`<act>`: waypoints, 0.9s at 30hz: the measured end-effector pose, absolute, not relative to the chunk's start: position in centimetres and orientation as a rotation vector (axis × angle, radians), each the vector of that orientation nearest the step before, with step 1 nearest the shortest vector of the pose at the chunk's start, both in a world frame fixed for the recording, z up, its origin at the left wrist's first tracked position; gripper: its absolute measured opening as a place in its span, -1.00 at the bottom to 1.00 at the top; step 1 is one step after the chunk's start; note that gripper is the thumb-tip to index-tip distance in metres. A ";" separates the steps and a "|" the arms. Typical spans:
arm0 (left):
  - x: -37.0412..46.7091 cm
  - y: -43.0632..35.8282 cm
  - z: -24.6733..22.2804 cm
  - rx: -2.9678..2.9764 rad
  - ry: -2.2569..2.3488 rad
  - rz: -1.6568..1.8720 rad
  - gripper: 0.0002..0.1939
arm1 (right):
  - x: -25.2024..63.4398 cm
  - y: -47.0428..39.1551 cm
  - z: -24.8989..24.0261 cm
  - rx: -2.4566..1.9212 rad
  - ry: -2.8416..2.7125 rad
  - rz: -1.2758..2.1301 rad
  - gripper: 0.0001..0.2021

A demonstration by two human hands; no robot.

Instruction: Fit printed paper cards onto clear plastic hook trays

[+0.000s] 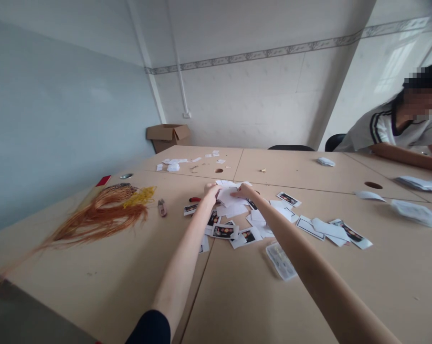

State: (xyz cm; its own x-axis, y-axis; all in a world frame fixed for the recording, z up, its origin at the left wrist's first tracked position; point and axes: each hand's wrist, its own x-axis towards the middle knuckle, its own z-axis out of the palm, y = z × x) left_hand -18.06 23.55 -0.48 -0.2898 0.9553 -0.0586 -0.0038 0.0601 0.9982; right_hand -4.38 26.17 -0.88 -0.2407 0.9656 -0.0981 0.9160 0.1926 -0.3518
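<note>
Both arms stretch forward over the table to a heap of white cards (232, 197). My left hand (212, 190) is closed on the left edge of the cards. My right hand (246, 190) has its fingers bent and closed at the right side of the same cards, its fingertips on their upper face. Printed cards with dark pictures (225, 231) lie scattered below and around the hands, mixed with blank white ones. A red-handled tool (194, 199) lies just left of my left hand, partly covered.
To the left lie a bundle of orange-brown cords (97, 215), yellow threads (140, 196) and small thread snips (162, 208). A clear plastic box (280, 261) sits below my right forearm. A cardboard box (168, 137) stands behind the table. Another person (398, 122) sits at far right.
</note>
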 end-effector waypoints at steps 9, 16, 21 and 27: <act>-17.0 22.8 -0.8 1.089 1.700 1.342 -0.69 | -4.3 24.8 -1.1 -1.772 -2.339 0.391 -0.73; -16.9 21.5 1.2 1.215 1.758 1.435 -0.69 | -3.9 23.4 0.2 -1.578 -2.389 0.145 -0.72; -18.1 20.5 4.3 1.282 1.676 1.655 -0.73 | -3.1 19.9 1.0 -1.132 -2.613 -0.095 -0.57; -18.8 18.6 8.3 1.331 1.475 1.734 -0.86 | -3.4 16.8 0.0 -0.848 -2.842 -0.289 -0.68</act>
